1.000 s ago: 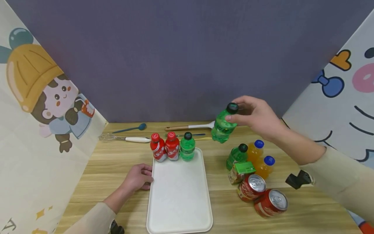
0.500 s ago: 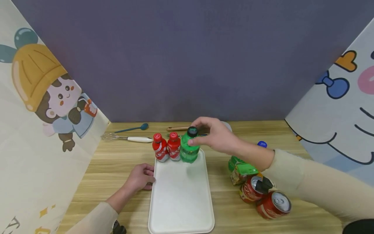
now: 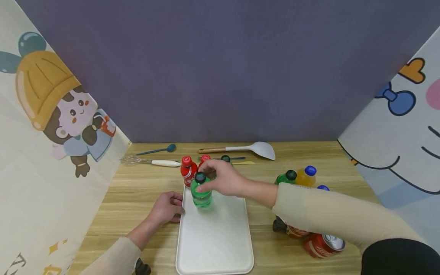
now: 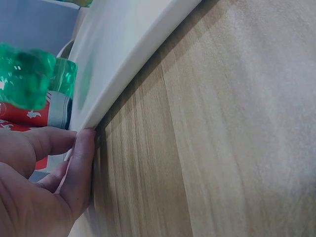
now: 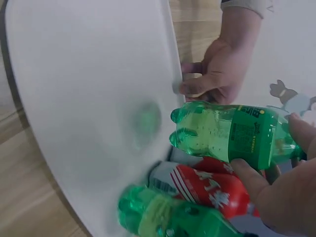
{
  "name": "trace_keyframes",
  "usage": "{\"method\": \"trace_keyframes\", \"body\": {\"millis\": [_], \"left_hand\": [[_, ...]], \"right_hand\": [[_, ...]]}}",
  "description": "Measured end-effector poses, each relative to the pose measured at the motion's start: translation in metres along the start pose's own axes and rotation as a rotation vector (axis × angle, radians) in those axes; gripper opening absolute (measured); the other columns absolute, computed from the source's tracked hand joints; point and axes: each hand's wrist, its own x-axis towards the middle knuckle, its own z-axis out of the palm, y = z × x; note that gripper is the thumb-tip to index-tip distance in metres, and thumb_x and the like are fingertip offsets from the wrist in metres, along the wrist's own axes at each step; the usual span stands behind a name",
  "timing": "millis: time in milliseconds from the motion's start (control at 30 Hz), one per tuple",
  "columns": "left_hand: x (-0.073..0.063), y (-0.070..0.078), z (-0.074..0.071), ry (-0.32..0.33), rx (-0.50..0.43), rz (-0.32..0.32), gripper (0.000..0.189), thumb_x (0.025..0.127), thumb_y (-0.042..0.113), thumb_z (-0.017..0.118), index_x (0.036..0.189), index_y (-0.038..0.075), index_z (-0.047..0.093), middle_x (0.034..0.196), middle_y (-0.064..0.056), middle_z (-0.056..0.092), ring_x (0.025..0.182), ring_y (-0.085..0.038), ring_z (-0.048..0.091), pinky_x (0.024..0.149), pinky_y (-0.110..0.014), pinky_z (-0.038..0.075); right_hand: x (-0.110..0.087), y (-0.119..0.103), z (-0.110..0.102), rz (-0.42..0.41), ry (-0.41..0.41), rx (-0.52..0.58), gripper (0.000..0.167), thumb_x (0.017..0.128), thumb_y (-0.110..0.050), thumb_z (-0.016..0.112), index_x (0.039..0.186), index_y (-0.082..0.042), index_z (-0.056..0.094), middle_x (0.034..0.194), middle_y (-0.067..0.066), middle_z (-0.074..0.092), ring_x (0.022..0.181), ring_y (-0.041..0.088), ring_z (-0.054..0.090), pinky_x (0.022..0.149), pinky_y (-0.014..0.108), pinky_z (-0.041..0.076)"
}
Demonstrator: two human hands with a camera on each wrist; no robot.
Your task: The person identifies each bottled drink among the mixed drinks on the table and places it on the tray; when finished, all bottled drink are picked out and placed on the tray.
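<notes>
Left hand (image 3: 165, 208) pinched the left rim of the white tray (image 3: 214, 244), thumb and fingers meeting at the edge. Right hand (image 3: 225, 178) was over the tray's far-left part, grasping a green bottle (image 3: 201, 196) round its upper half, thumb on one side, fingers on the other; black cap up in the head view. Base was clear of the tray; right wrist view showed a green reflection on the tray, apart from the bottle. At the tray's far end: first red bottle (image 3: 189, 173) at the left corner, second red bottle (image 3: 205, 157) next to it, then a black-capped green one (image 3: 225, 158), the last two mostly behind the right hand in the head view. Right of the tray, partly hidden by the sleeve (image 3: 319, 210): another green bottle (image 3: 287, 178), two orange drinks (image 3: 306, 178) with blue caps, two red cans (image 3: 319, 245). Beyond the tray on the wooden surface (image 3: 134, 194): whisk (image 3: 165, 163) and blue spoon (image 3: 171, 148) off to the left, spatula (image 3: 262, 150) with its head off to the right.
</notes>
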Motion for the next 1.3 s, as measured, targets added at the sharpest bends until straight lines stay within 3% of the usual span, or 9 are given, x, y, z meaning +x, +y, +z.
{"method": "trace_keyframes", "body": {"millis": [267, 500, 733, 1300], "left_hand": [[0.0, 0.002, 0.0, -0.005, -0.001, 0.006, 0.043, 0.076, -0.014, 0.071, 0.117, -0.007, 0.061, 0.099, -0.017, 0.062, 0.071, -0.023, 0.065, 0.055, -0.039, 0.064], [0.0, 0.003, 0.0, -0.015, -0.005, 0.009, 0.044, 0.075, -0.015, 0.07, 0.117, -0.009, 0.06, 0.099, -0.018, 0.06, 0.071, -0.024, 0.066, 0.056, -0.041, 0.065], [0.001, 0.004, 0.0, -0.017, -0.008, -0.003, 0.042, 0.074, -0.017, 0.071, 0.114, -0.008, 0.059, 0.097, -0.017, 0.058, 0.07, -0.024, 0.066, 0.057, -0.041, 0.066], [0.0, 0.004, 0.0, -0.004, 0.01, 0.006, 0.04, 0.073, -0.016, 0.072, 0.109, -0.007, 0.059, 0.097, -0.016, 0.059, 0.068, -0.025, 0.066, 0.056, -0.041, 0.066]], "right_hand": [[0.017, 0.01, 0.025, 0.016, 0.011, 0.029, 0.035, 0.079, -0.021, 0.09, 0.107, -0.019, 0.068, 0.103, -0.007, 0.068, 0.107, 0.027, 0.066, 0.087, 0.029, 0.058], [0.026, 0.014, 0.037, 0.019, 0.016, 0.021, 0.037, 0.079, -0.021, 0.09, 0.108, -0.019, 0.068, 0.102, -0.008, 0.066, 0.093, 0.018, 0.061, 0.078, 0.025, 0.055], [0.033, 0.016, 0.045, 0.034, 0.03, 0.002, 0.037, 0.079, -0.02, 0.09, 0.108, -0.02, 0.067, 0.103, -0.008, 0.066, 0.106, 0.027, 0.064, 0.087, 0.026, 0.055], [0.033, 0.013, 0.05, 0.064, 0.048, -0.076, 0.044, 0.081, -0.028, 0.088, 0.119, -0.02, 0.067, 0.117, -0.006, 0.069, 0.116, 0.023, 0.064, 0.098, 0.028, 0.056]]}}
